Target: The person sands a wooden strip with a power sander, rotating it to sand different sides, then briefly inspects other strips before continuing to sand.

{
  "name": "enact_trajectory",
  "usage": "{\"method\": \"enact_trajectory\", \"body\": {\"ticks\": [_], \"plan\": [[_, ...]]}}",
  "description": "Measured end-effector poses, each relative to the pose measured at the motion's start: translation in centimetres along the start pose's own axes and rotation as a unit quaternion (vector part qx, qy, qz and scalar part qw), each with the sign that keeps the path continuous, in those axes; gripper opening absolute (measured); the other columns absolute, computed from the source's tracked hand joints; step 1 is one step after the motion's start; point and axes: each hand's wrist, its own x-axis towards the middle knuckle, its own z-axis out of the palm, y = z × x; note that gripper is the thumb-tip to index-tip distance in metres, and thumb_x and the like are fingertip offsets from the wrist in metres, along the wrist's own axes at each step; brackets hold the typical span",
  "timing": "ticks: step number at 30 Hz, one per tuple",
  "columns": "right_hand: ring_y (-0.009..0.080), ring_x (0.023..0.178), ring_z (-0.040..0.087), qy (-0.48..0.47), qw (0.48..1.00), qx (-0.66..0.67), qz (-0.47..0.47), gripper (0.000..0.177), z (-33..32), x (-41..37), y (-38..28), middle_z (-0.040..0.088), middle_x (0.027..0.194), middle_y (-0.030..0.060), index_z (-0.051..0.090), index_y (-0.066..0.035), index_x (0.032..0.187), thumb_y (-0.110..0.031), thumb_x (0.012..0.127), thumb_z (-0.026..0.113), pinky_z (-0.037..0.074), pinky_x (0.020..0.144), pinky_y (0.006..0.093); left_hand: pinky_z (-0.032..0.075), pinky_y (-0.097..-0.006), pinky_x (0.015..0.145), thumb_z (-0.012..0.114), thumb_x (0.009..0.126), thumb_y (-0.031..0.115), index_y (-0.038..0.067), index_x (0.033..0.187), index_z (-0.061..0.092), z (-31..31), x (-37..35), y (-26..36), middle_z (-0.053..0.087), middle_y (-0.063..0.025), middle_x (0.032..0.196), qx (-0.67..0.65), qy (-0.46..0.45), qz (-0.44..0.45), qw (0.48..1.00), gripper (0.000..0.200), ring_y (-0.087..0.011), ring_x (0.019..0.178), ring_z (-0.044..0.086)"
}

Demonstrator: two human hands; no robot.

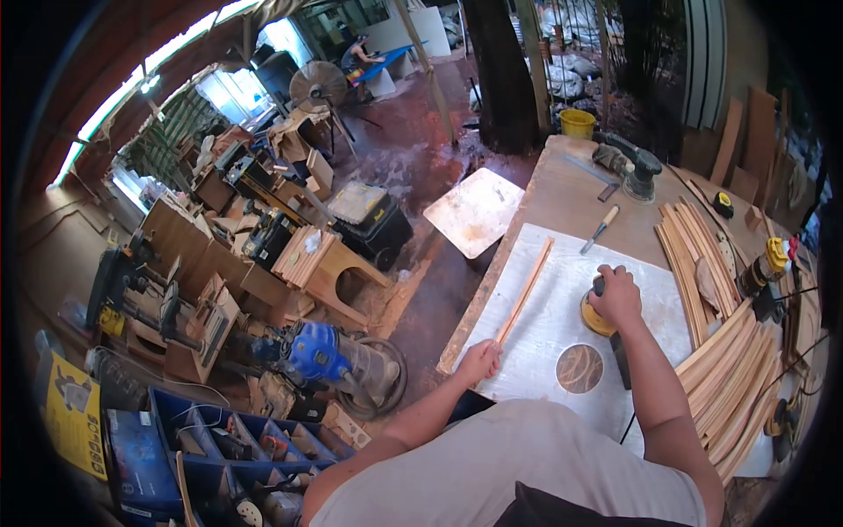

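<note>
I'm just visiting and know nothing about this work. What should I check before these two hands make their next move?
1. Strip held: ok. The left hand grips the near end of the wooden strip.
2. Sander held: ok. The right hand is over the top of the yellow-and-black sander.
3. Sander apart from strip: ok. There is a gap between them.
4. Sander switched off: cannot tell from a still picture.
5. Loose hand tool put away: not ok. The wooden-handled tool lies at the far edge of the silvery sheet.
</note>
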Motion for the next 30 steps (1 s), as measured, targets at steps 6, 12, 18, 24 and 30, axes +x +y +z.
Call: {"method": "enact_trajectory", "body": {"ticks": [6, 12, 18, 24, 30], "plan": [[0.0333, 0.107, 0.06, -0.002, 1.0, -0.016, 0.0, 0.054, -0.2, -0.1, 0.0, 0.058, 0.115, 0.0155, 0.061, -0.015, 0.125, -0.032, 0.077, 0.076, 0.055, 0.087, 0.0449, 0.048, -0.0263, 0.05, 0.042, 0.107, 0.026, 0.002, 0.103, 0.061, -0.2, 0.4, 0.7, 0.06, -0.0046, 0.071, -0.017, 0.008, -0.024, 1.0, 0.032, -0.0102, 0.055, 0.057], [0.0329, 0.109, 0.059, 0.008, 1.0, -0.004, -0.005, 0.053, -0.4, 0.2, 0.0, 0.058, 0.116, 0.0156, 0.061, -0.015, 0.126, -0.033, 0.078, 0.075, 0.054, 0.088, 0.045, 0.048, -0.0256, 0.05, 0.043, 0.107, 0.028, 0.001, 0.103, 0.062, 0.0, 0.3, -0.1, 0.06, -0.0042, 0.071, -0.021, 0.021, -0.037, 0.999, 0.033, -0.0099, 0.055, 0.057], [0.0325, 0.108, 0.06, -0.008, 1.0, -0.005, -0.008, 0.053, -0.3, -0.1, 0.1, 0.058, 0.116, 0.0157, 0.061, -0.015, 0.127, -0.034, 0.078, 0.075, 0.054, 0.088, 0.0444, 0.047, -0.0246, 0.05, 0.042, 0.108, 0.032, 0.001, 0.105, 0.06, 0.2, -0.1, -0.5, 0.06, -0.0046, 0.072, -0.012, 0.019, -0.033, 0.999, 0.036, -0.0099, 0.055, 0.056], [0.0326, 0.107, 0.06, -0.001, 1.0, -0.006, -0.014, 0.053, -0.2, -0.3, 0.3, 0.058, 0.115, 0.0154, 0.061, -0.015, 0.126, -0.033, 0.078, 0.075, 0.054, 0.088, 0.044, 0.048, -0.0244, 0.051, 0.045, 0.107, 0.031, 0.0, 0.102, 0.062, 0.5, -0.8, 0.1, 0.06, -0.0036, 0.071, -0.005, 0.047, 0.007, 0.999, 0.036, -0.0089, 0.055, 0.056], [0.0329, 0.108, 0.059, 0.0, 1.0, -0.004, -0.018, 0.053, -0.3, -0.1, 0.2, 0.058, 0.116, 0.0154, 0.061, -0.015, 0.126, -0.032, 0.078, 0.075, 0.054, 0.088, 0.0442, 0.048, -0.025, 0.051, 0.045, 0.107, 0.029, 0.0, 0.103, 0.062, 0.3, -0.6, -0.1, 0.061, -0.0039, 0.072, -0.028, 0.047, 0.012, 0.998, 0.034, -0.0093, 0.055, 0.056]]}}
